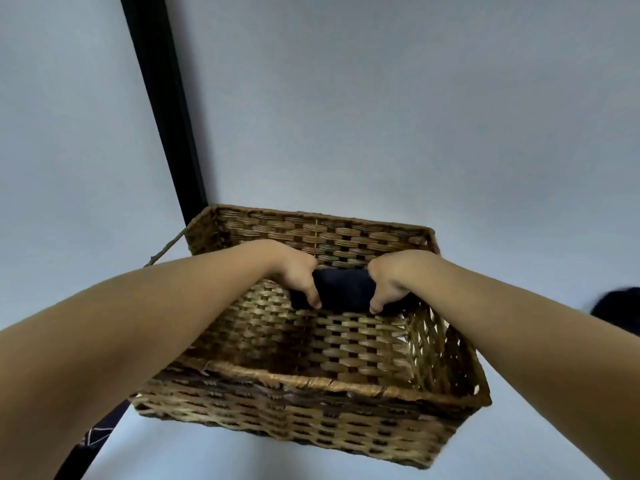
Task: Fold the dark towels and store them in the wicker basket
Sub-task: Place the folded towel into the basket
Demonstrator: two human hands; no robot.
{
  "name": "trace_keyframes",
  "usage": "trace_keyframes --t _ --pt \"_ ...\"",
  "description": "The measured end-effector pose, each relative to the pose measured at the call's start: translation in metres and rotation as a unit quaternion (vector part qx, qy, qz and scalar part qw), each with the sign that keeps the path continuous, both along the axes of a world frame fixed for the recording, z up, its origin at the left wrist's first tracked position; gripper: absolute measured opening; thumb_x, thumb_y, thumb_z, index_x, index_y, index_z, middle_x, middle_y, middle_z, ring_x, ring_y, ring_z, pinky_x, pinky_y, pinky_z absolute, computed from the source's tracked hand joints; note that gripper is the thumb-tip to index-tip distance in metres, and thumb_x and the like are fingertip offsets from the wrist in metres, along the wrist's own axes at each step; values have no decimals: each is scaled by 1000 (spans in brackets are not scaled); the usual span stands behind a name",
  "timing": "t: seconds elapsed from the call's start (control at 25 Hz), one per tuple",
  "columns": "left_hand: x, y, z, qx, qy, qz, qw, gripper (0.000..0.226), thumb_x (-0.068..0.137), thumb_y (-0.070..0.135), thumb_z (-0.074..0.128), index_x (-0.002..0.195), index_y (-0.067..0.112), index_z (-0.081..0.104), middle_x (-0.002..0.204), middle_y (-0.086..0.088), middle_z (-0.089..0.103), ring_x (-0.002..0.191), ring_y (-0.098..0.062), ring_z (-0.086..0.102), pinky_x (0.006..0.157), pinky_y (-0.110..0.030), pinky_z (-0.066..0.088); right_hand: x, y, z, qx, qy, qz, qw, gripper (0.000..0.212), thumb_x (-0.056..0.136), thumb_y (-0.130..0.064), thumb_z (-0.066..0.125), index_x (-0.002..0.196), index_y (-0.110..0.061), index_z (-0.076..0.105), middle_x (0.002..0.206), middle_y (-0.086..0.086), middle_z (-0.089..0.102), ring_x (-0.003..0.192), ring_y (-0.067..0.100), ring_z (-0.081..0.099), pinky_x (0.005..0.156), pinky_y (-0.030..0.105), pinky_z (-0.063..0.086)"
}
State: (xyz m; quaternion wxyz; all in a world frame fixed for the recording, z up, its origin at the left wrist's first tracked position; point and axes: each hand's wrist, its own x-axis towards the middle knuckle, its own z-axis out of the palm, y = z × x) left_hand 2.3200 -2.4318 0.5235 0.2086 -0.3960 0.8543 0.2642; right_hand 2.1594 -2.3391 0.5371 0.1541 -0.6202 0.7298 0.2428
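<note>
Mid-frame, the left hand [299, 277] and right hand [388, 280] each grip an end of a folded dark towel [343, 289] inside the wicker basket [311, 382], near its far wall; another dark bundle [620, 310] waits at right edge

The wicker basket [311, 386] fills the lower middle of the frame, open at the top, so entry is from above only; its four woven walls close off the sides. Inside, the near half of the woven floor lies bare, in the middle of the frame below the hands. The far half is taken up by a folded dark towel [341, 289] lying against the far wall, with the left hand [298, 271] and right hand [389, 280] gripping its ends. Both forearms cross the near rim and the side walls, narrowing the way in. Pale surface spreads open around the basket. A black bar [162, 98] slants down the upper left to the basket's far left corner. A dark heap [620, 311] sits at the right edge.
</note>
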Motion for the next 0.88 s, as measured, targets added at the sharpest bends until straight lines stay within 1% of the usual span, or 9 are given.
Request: trace_keyframes --t 0.08,0.2,0.32,0.44,0.48,0.56,0.68,0.76,0.88 --pt "-5 -9 -11 1 15 10 1000 55 87 35 78 126 7 52 109 -1 59 94 -18 62 78 -31 54 -2 -8 -9 19 21 -5 1000 66 89 -48 70 139 -9 50 109 4 55 99 24 57 92 37 53" --pt "-13 -15 -33 -6 9 45 999 58 86 39 78 127 6 53 109 -6 60 91 -23 65 67 -30 57 1 -20 -22 52 77 5 996 71 90 -54 66 142 -8 48 118 8 58 103 25 57 95 39 52" --pt "-18 -13 -51 -78 13 37 996 41 84 46 78 106 18 56 88 0 59 83 -20 63 67 -29 52 8 -28 -31 71 169 35 982 77 87 -64 65 142 -12 48 119 5 57 114 29 59 85 38 49" --pt "-17 -11 -54 -121 37 58 990 48 75 54 82 101 21 58 83 5 58 77 -15 59 66 -30 48 14 -32 -34 64 220 51 972 82 78 -69 70 138 -16 53 119 3 59 102 29 62 79 38 53" --pt "-15 -9 -53 -135 34 71 988 53 72 59 83 101 22 58 85 4 59 79 -16 60 66 -30 48 15 -32 -33 57 223 52 972 82 77 -69 71 137 -16 54 118 3 59 100 29 62 77 39 53" --pt "-12 -6 -54 -166 15 77 983 62 67 66 82 101 20 57 93 2 63 84 -20 63 70 -31 53 14 -30 -25 47 210 48 975 83 79 -64 73 141 -15 50 127 4 55 111 32 61 76 42 51" --pt "-10 -8 -52 -142 20 47 988 69 68 66 81 112 15 63 98 -1 65 89 -22 64 77 -35 56 10 -27 -18 40 166 33 985 78 85 -48 76 145 -9 44 136 8 50 123 35 55 94 48 52" --pt "-9 -8 -38 -156 1 5 988 65 73 62 80 108 11 62 94 -1 62 86 -22 62 70 -34 53 8 -26 -19 49 163 30 985 77 88 -42 75 147 -6 42 139 10 51 126 34 54 102 48 50" --pt "-14 -3 -19 -256 8 -47 966 48 79 50 81 105 15 61 94 -3 59 84 -24 57 65 -37 49 6 -29 -25 59 169 46 983 74 90 -41 73 146 -5 42 137 10 53 125 31 55 102 44 50"
